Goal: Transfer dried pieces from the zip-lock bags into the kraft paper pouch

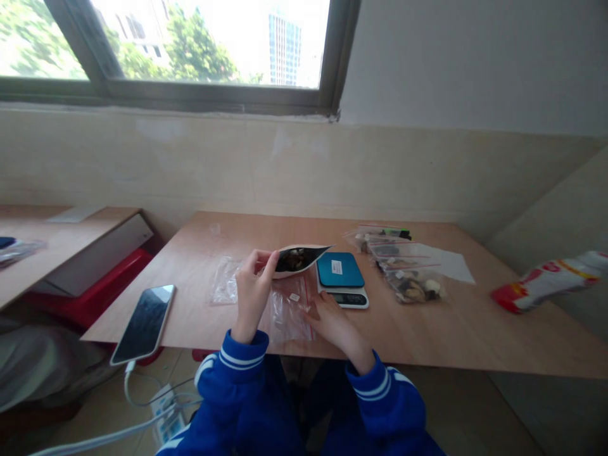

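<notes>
Light: we see daylight from the window (190, 44), overexposed to near white.
Table (266, 231): evenly lit for us, shadows soft and faint.
Phone (145, 322): its screen mirrors the pale sky.
Edges: we notice wide-angle bending and slight softness.

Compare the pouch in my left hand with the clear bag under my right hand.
The pouch is opaque, held up off the table and gaping open, dark pieces showing inside. The clear bag is see-through, lies flat on the table and looks nearly empty. Each is touched by one hand.
</notes>
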